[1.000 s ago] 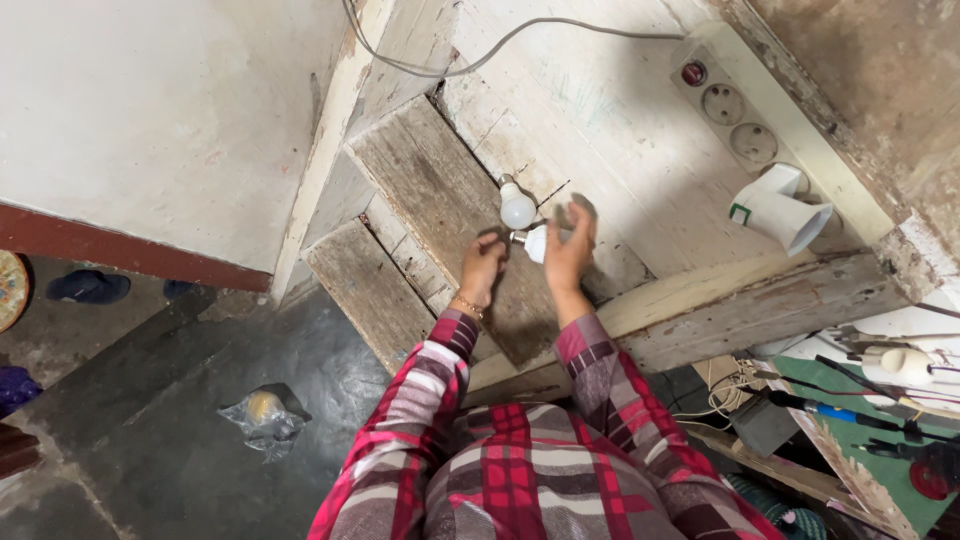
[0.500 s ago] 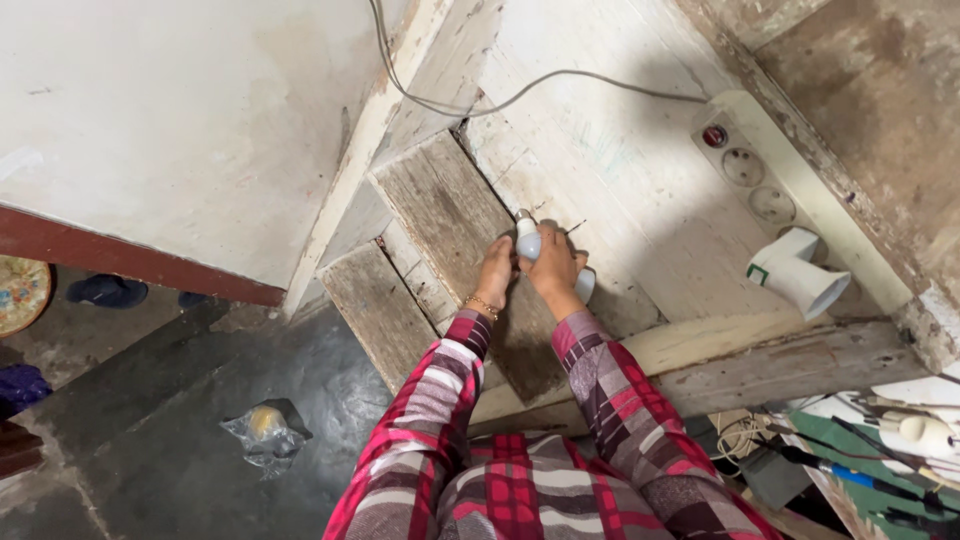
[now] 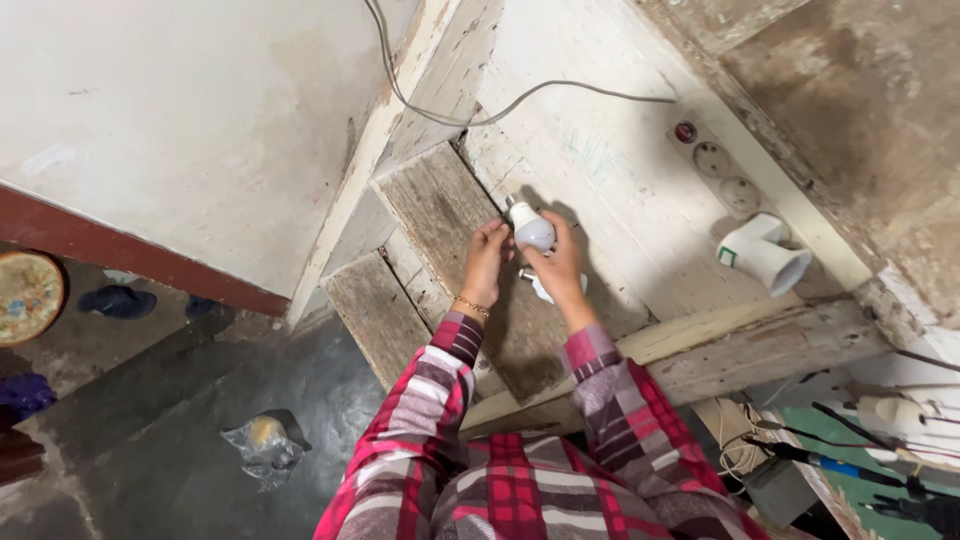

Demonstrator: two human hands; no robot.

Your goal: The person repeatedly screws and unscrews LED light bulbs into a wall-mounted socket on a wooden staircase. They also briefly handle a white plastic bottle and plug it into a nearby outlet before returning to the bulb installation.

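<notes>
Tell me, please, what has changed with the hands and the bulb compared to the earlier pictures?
The left hand and right hand stayed together over the wooden boards. The white bulb, earlier half covered, now stands out above the fingers, with a second bulb beneath. The power strip and the white lamp holder did not move.

Dim, even indoor light, soft shadows under the hands, sharp focus, wide-angle edge stretch

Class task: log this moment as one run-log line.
left hand: touching white plastic light bulb | right hand: holding bulb, second bulb below | surface: worn wooden plank
</notes>
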